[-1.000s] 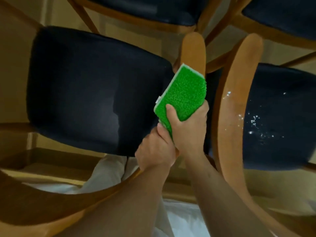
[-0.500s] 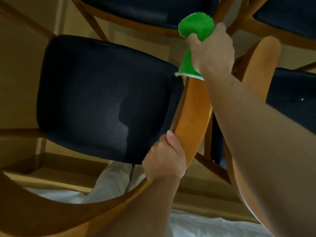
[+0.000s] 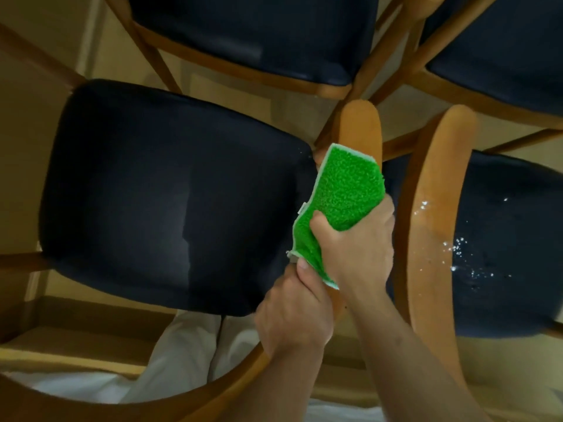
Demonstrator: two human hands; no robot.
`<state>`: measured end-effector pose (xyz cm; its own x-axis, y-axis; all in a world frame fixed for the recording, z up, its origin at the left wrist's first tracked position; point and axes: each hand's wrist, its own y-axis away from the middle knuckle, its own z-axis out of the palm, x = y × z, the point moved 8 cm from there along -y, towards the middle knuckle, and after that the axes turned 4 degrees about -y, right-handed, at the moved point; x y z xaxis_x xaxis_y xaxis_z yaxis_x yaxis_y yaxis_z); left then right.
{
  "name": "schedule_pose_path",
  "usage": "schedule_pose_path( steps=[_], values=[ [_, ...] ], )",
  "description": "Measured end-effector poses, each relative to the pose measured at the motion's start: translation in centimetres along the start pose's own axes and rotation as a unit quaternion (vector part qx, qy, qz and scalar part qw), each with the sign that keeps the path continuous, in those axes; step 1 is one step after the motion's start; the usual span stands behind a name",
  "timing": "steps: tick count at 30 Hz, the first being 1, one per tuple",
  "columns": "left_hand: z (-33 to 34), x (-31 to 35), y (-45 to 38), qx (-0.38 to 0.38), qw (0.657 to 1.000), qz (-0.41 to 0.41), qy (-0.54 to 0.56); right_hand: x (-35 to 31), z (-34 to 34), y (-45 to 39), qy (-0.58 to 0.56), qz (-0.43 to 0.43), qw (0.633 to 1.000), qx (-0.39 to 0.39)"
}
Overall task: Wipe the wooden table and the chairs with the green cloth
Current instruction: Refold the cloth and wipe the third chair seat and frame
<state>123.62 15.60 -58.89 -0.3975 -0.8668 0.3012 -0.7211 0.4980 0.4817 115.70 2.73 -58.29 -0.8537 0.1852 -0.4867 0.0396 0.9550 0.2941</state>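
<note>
A green cloth (image 3: 341, 196) is wrapped over the wooden armrest (image 3: 361, 123) of the chair below me, about midway along it. My right hand (image 3: 353, 248) grips the cloth around the armrest. Just behind it, my left hand (image 3: 294, 315) holds the same armrest, its thumb touching the cloth's lower edge. The chair has a dark padded seat (image 3: 170, 196) to the left of the armrest. The armrest's rounded far tip shows beyond the cloth.
A second chair stands close on the right, with a wooden armrest (image 3: 432, 226) and a dark seat (image 3: 502, 245) speckled with white droplets. Two more chairs (image 3: 249, 35) stand at the top. My white trousers (image 3: 182, 360) show below. The floor is tan.
My right hand with the cloth has slid back from the armrest's far tip toward me, ending next to my left hand. The left hand has kept its hold.
</note>
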Motion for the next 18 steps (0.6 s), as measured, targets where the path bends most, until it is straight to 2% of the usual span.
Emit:
schedule_pose_path(
  steps=[4, 6, 8, 10, 11, 13, 15, 17, 18],
  values=[
    [0.1, -0.2, 0.0, -0.032, 0.998, 0.006, 0.055, -4.4, 0.1, -4.7, 0.110, -0.050, 0.993, 0.014],
    [1.3, -1.0, -0.5, -0.090, 0.987, -0.019, 0.130, -7.1, 0.2, -6.4, 0.149, -0.105, 0.983, 0.033],
    [3.4, -2.2, -1.1, -0.192, 0.957, -0.085, 0.198, -9.7, 0.8, -6.6, 0.183, -0.191, 0.962, 0.061],
    [4.9, -3.4, -2.0, -0.276, 0.905, -0.166, 0.277, -11.7, 2.3, -5.4, 0.172, -0.259, 0.947, 0.083],
    [5.2, -3.9, -2.9, -0.292, 0.889, -0.182, 0.300, -12.5, 3.5, -4.5, 0.155, -0.282, 0.943, 0.087],
    [4.5, -5.1, -6.0, -0.269, 0.901, -0.163, 0.299, -13.4, 7.2, -3.4, 0.123, -0.298, 0.945, 0.057],
    [2.7, -6.8, -10.6, -0.191, 0.949, -0.106, 0.227, -12.0, 11.8, -3.6, 0.097, -0.242, 0.965, -0.020],
    [0.2, -8.3, -15.1, -0.106, 0.989, -0.025, 0.103, -7.6, 15.3, -4.1, 0.048, -0.101, 0.992, -0.064],
    [-0.7, -9.2, -17.1, -0.079, 0.996, 0.002, 0.039, -4.8, 16.3, -4.0, 0.013, -0.005, 0.998, -0.054]
  ],
)
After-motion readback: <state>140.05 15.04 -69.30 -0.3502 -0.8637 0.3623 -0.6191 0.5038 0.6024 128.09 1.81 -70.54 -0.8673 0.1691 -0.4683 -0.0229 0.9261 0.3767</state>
